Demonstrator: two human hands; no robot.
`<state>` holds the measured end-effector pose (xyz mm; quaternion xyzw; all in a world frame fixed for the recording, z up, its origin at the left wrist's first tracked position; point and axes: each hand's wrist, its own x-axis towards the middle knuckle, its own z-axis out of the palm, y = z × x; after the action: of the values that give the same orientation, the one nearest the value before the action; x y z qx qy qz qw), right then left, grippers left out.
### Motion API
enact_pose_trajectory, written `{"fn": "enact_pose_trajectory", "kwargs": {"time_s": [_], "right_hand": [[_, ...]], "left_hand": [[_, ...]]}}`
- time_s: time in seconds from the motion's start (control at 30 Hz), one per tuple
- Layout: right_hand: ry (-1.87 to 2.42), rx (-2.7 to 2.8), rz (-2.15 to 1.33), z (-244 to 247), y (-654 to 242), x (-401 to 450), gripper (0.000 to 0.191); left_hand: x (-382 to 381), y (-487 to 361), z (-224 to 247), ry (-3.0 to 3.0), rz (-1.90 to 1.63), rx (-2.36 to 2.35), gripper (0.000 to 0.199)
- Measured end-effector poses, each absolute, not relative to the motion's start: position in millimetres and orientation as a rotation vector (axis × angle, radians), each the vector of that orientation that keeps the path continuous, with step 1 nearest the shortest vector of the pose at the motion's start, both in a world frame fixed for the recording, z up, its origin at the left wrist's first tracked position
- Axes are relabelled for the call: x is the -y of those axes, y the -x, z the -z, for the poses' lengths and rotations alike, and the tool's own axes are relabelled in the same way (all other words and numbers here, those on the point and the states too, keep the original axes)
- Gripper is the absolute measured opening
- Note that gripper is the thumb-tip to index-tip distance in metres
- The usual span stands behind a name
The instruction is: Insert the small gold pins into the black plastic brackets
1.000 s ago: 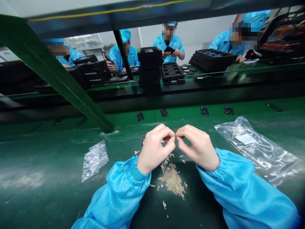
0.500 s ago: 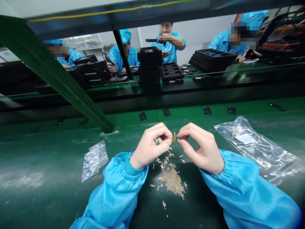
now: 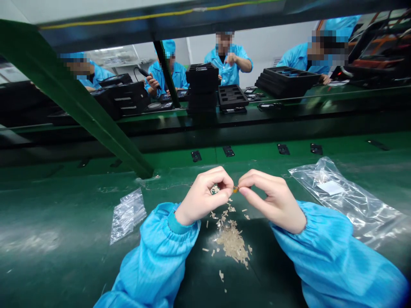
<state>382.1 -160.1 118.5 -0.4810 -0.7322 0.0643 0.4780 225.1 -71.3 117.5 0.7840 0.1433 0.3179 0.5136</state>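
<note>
Between my two hands is a small, thin amber piece [image 3: 235, 189], mostly hidden by fingertips. My left hand [image 3: 207, 194] pinches it from the left with thumb and forefinger. From the other side my right hand [image 3: 272, 196] meets it, thumb and forefinger closed at its right edge. Below the hands lies a loose pile of tiny beige scraps [image 3: 233, 244] on the dark green work surface [image 3: 154, 265]. More beige bits [image 3: 215, 189] show through the gap between my left thumb and forefinger.
A small clear plastic bag [image 3: 128, 214] lies to the left, a larger clear bag [image 3: 343, 196] to the right. Several flat black parts [image 3: 228, 151] sit on a green strip beyond. A slanting green post [image 3: 90, 115] stands left. Co-workers in blue work behind black trays [image 3: 233, 96].
My right fingertips have closed in on the amber piece; the upright pale strip beside it no longer shows. The black parts have shifted slightly right. A co-worker opposite has lowered a dark object out of view.
</note>
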Motion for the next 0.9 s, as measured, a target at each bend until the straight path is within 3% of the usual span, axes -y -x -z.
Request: {"fn": "enact_pose_trajectory", "kwargs": {"time_s": [0.33, 0.4, 0.53, 0.9], "right_hand": [[1.159, 1.949, 0.206, -109, -381, 157, 0.017], [1.168, 1.933, 0.209, -108, -379, 158, 0.011], [1.125, 1.886, 0.204, -107, -378, 158, 0.022], [1.141, 1.879, 0.434, -98, -379, 156, 0.02]], "left_hand": [[66, -230, -109, -1.1, -0.567, -0.376, 0.007], [67, -231, -109, -1.051, -0.538, -0.362, 0.008], [69, -233, -106, -0.999, -0.475, -0.34, 0.005], [74, -234, -103, -0.949, -0.376, -0.317, 0.004]]}}
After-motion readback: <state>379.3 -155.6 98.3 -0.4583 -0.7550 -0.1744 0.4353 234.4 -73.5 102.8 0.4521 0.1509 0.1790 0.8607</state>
